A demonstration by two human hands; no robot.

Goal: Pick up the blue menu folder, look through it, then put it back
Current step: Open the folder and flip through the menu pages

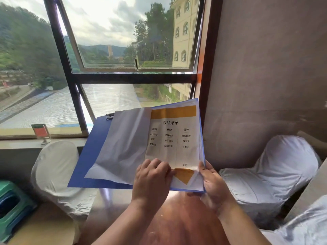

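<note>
The blue menu folder (pixel 89 156) is held open in the air in front of me, above the table. Its right page (pixel 174 137) is a drinks menu with an orange band on top and Chinese text in three columns. A blank white sheet (pixel 123 144) lies turned over to the left. My left hand (pixel 152 175) rests on the bottom of the pages near the spine, fingers curled onto the paper. My right hand (pixel 213 181) grips the folder's lower right corner, thumb on top of the page.
A reddish-brown table (pixel 177 220) lies below the folder. White-covered chairs stand at the left (pixel 54 167) and right (pixel 276 174). A small sign holder (pixel 41 132) sits on the window sill. Stacked green and blue stools (pixel 12 207) are at far left. A brown wall (pixel 265 68) rises at right.
</note>
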